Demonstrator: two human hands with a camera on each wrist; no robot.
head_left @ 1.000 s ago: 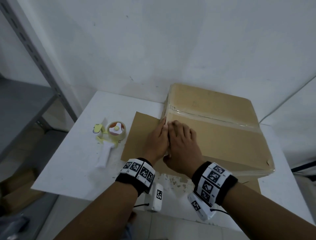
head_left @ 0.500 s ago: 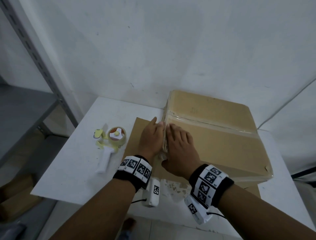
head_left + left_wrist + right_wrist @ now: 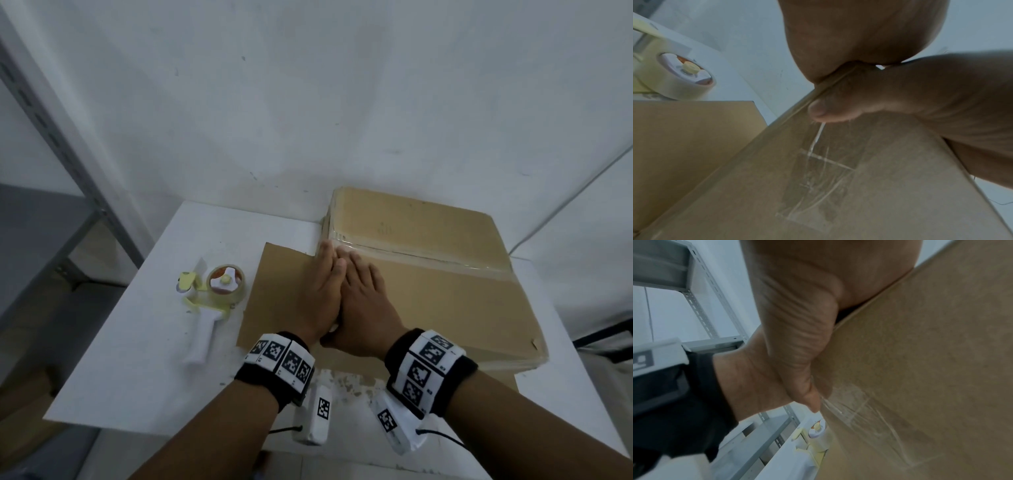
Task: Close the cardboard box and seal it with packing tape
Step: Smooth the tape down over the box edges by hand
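Note:
The closed cardboard box sits on the right of the white table. A strip of clear packing tape runs along its top seam. My left hand and right hand lie side by side on the box's left end, fingers straight, fingertips at the tape's left end. In the left wrist view the tape's end hangs down the box's side wall, with a thumb pressing at the top edge. In the right wrist view my right thumb rests against that wall beside the tape end.
A tape dispenser with a white handle lies on the table left of the box. A flat cardboard sheet lies under the box and sticks out to the left. A grey metal shelf frame stands at far left, and a white wall is behind.
Both hands stay pressed on the box's left end, their fingers now stretched a little further along the edge toward the taped seam. The dispenser has not moved.

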